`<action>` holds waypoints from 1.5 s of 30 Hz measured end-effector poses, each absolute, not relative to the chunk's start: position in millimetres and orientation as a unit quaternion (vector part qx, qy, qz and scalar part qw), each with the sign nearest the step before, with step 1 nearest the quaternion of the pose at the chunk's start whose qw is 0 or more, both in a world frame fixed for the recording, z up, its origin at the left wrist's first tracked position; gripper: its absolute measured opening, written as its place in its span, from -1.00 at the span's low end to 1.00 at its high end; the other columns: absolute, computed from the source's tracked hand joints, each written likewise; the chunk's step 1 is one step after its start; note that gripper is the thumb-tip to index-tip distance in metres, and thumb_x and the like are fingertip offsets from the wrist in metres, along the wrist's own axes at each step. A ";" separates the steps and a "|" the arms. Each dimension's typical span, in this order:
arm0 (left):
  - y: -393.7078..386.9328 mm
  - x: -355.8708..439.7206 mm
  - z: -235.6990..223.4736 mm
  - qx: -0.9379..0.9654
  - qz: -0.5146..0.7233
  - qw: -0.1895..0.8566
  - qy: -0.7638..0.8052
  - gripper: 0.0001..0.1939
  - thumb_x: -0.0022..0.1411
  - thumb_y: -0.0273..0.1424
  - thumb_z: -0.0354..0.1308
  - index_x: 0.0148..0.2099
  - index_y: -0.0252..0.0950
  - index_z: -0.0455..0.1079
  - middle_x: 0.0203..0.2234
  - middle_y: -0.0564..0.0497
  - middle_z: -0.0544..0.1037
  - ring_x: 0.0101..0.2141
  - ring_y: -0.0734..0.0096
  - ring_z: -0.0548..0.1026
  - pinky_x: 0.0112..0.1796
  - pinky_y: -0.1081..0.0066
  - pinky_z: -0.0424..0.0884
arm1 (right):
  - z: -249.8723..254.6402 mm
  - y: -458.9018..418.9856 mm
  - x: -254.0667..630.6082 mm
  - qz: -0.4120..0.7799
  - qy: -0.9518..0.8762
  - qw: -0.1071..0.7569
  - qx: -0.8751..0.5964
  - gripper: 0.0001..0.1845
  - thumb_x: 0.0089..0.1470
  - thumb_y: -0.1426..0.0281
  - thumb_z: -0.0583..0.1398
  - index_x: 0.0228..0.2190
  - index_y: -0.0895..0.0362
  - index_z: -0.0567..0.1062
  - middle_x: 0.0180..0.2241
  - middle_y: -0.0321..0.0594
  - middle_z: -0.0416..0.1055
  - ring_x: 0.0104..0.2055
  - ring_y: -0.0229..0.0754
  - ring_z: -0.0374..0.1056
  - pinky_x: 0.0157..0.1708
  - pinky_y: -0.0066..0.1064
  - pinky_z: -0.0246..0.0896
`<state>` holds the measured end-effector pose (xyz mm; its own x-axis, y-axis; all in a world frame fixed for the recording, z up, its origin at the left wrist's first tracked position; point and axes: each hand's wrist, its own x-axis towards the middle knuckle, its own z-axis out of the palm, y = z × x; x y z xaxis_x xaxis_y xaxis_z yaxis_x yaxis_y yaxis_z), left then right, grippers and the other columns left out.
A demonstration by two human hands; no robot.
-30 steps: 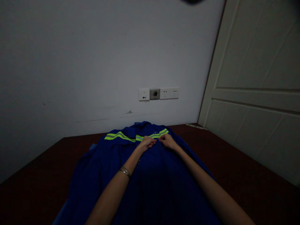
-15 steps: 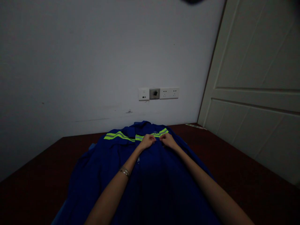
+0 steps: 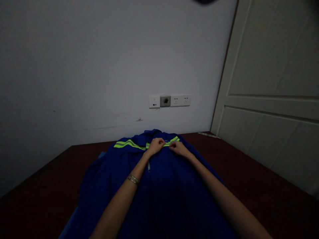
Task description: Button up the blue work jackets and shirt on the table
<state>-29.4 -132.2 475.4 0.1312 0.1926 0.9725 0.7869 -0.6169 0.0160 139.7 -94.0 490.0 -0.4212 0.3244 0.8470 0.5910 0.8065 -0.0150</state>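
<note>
A blue work jacket [image 3: 161, 179] lies spread front up, its collar toward the wall. Yellow-green reflective tape with a grey middle [image 3: 128, 143] runs across its chest. My left hand [image 3: 156, 145], with bracelets on the wrist, is closed in a pinch at the chest, just over the tape. Close by on the right, my right hand [image 3: 178, 148] is also pinched at the jacket's cloth near the tape. The fingertips face each other with a small gap between them; the exact bit of cloth they grip is too dark to make out. A zipper pull [image 3: 149, 167] hangs below my left hand.
The jacket rests on a dark reddish-brown tabletop [image 3: 214, 149] that meets a pale wall [image 3: 99, 66]. Sockets and switches [image 3: 180, 100] are set in the wall behind it. A panelled white door [image 3: 269, 83] stands on the right. A thin printed strip [image 3: 208, 135] lies at the back edge.
My left hand has risen slightly toward the tape, over the chest. The right hand stays almost in place, a little lower against the tape. The view has shifted slightly.
</note>
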 end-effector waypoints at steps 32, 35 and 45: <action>-186.6 -128.6 307.6 -0.705 -0.325 0.436 -0.456 -0.55 0.28 -0.31 -0.18 0.20 -0.24 0.08 0.14 -0.10 0.19 0.09 0.21 0.18 0.02 0.20 0.16 | 369.1 -180.8 56.2 -0.396 -0.781 0.315 -0.366 -0.61 0.00 0.24 0.08 -0.22 0.24 0.48 -0.21 0.10 0.44 -0.16 0.09 0.38 -0.25 -0.24 0.24; -186.0 -131.9 307.0 -0.713 -0.322 0.422 -0.458 -0.54 0.28 -0.29 -0.18 0.21 -0.20 0.06 0.16 -0.07 0.16 0.12 0.23 0.14 0.05 0.20 0.11 | 369.3 -180.8 54.5 -0.378 -0.781 0.330 -0.373 -0.61 -0.02 0.27 0.11 -0.21 0.26 0.49 -0.19 0.12 0.43 -0.14 0.10 0.37 -0.23 -0.23 0.23; -176.2 -118.4 331.1 -0.657 -0.500 0.254 -0.504 -0.66 0.27 -0.26 -0.13 -0.11 -0.22 0.42 -0.11 -0.02 0.47 -0.07 0.30 0.35 -0.04 0.36 0.18 | 372.5 -174.3 52.7 -0.290 -0.786 0.389 -0.383 -0.67 -0.06 0.42 0.15 -0.19 0.26 0.47 -0.13 0.13 0.40 -0.07 0.04 0.33 -0.14 -0.28 0.17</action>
<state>-118.4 -176.2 331.1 -0.0079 0.4081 0.9129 0.9158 -0.3637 0.1705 52.7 -174.3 372.5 -0.4040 0.3761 0.8338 0.8278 0.5382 0.1583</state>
